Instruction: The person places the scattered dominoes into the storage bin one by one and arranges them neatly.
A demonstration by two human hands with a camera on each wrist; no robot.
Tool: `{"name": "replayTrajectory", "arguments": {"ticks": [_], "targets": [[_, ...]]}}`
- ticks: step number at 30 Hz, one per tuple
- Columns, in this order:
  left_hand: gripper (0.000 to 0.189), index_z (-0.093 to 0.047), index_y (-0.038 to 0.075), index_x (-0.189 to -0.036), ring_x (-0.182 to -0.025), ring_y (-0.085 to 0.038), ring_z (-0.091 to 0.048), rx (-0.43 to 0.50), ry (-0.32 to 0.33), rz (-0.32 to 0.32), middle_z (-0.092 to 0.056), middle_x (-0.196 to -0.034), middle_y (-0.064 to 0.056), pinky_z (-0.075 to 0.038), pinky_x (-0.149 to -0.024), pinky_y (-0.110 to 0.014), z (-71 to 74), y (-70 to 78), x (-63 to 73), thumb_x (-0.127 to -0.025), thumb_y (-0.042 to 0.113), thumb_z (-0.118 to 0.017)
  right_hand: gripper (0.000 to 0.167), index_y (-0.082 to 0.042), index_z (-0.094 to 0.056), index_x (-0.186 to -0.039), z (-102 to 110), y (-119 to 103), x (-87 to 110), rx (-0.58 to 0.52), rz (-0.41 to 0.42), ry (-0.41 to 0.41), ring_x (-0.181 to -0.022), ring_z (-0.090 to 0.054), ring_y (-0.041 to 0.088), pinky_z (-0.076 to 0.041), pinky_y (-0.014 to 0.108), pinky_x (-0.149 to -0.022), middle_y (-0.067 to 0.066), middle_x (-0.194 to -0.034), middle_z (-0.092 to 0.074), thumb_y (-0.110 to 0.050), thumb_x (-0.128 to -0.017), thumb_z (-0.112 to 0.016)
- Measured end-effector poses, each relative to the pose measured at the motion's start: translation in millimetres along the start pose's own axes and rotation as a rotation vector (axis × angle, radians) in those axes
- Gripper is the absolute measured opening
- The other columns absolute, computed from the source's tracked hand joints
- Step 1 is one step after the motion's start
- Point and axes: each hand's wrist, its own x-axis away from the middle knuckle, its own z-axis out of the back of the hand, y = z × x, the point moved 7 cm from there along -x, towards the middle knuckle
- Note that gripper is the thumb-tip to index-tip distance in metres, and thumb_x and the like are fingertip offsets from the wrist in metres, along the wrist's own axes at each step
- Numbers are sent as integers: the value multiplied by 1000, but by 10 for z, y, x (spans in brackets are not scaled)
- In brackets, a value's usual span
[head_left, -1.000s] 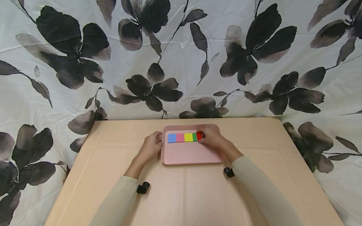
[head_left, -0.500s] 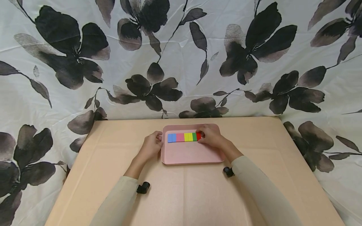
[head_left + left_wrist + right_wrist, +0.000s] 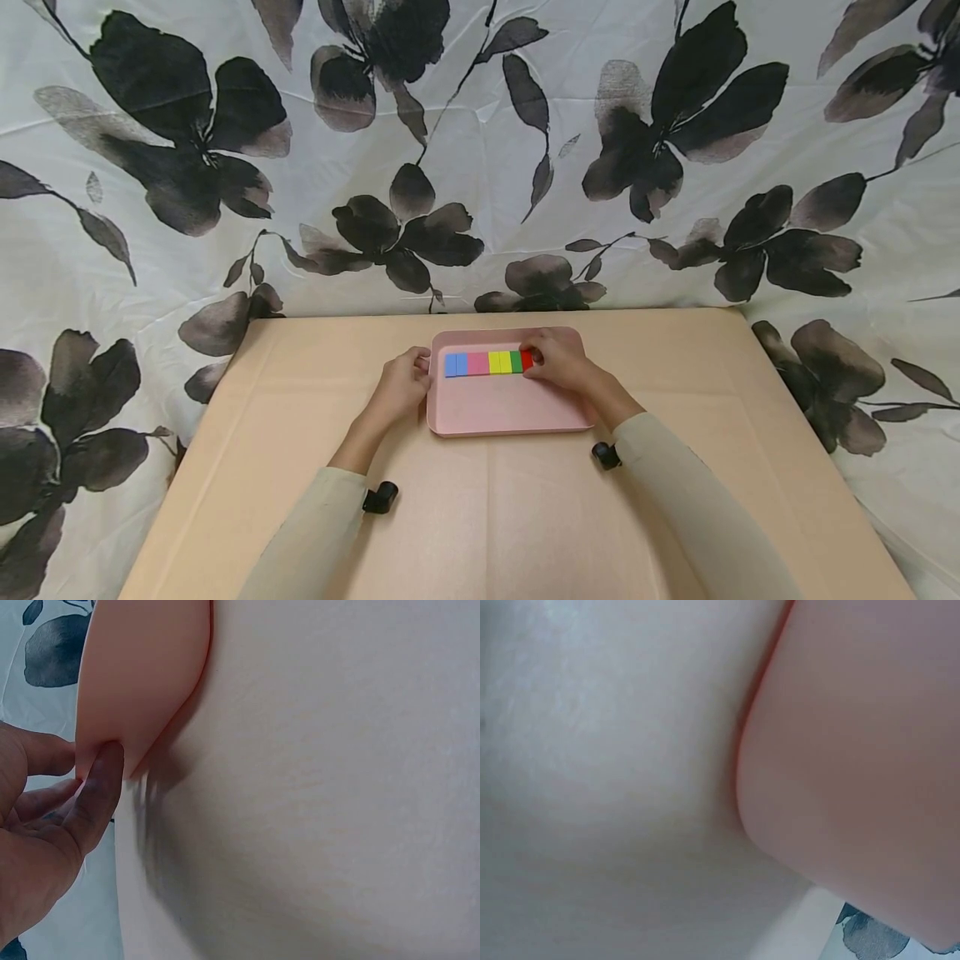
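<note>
A shallow pink tray (image 3: 510,413) lies near the table's far edge. My left hand (image 3: 401,387) pinches its left rim; in the left wrist view the thumb (image 3: 101,791) lies against the tray wall with the fingers on the other side. Along the tray's upper part runs a straight row of small coloured blocks: blue (image 3: 456,365), pink (image 3: 477,364), yellow (image 3: 499,362), green (image 3: 516,362) and red (image 3: 527,360). At the right end of this row, my right hand (image 3: 561,367) holds the red block, partly hiding it. The right wrist view shows only a tray corner (image 3: 855,765), not the hand.
A light tan table (image 3: 480,517) extends around the tray and toward me. Behind it hangs a white cloth (image 3: 525,250) with dark flower prints. Small black cameras (image 3: 380,497) sit at both wrists.
Both hands keep their places at the tray and the red block. The view has shifted very slightly; nothing else visibly moves.
</note>
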Motion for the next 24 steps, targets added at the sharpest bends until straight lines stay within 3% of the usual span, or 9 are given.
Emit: {"name": "replayTrajectory", "arguments": {"ticks": [24], "targets": [[42,-59,-9,-131,-95,-26,-68,10,17,-1,-67,-106,-18,-60,-86,-38,-1,-5,1,-90,-4,-67,52,-8,-65,-134,-6,11,29,2,-19,5,-106,-51,23,-55,29,-86,10,-113,-54,-23,-87,-84]]}}
